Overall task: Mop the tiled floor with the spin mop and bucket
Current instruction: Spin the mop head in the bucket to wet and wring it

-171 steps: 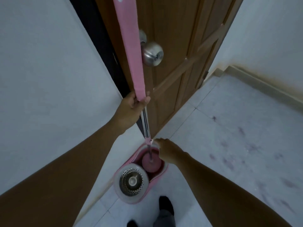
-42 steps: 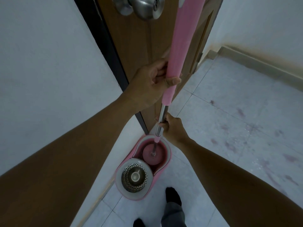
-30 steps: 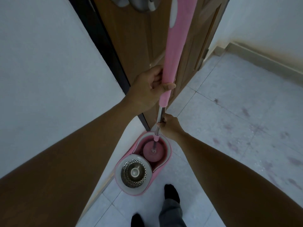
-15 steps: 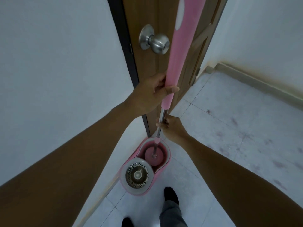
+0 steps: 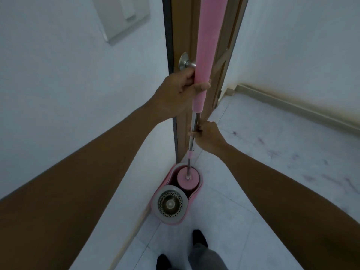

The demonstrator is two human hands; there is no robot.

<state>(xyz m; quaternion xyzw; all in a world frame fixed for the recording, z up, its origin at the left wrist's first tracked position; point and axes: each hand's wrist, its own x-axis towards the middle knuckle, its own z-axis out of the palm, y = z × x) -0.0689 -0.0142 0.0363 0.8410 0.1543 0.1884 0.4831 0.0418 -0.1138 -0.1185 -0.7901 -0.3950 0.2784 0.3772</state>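
Mop pole [image 5: 203,45] within curled left fingers [image 5: 188,79], right fingers [image 5: 194,134]

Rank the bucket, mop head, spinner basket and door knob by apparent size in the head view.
1. Bucket.
2. Spinner basket and mop head, nearly alike; the basket looks slightly wider.
3. Door knob, smallest, though partly hidden by the handle.

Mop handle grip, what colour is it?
Pink, over a bare metal shaft below; the head view shows the mop handle grip clearly.
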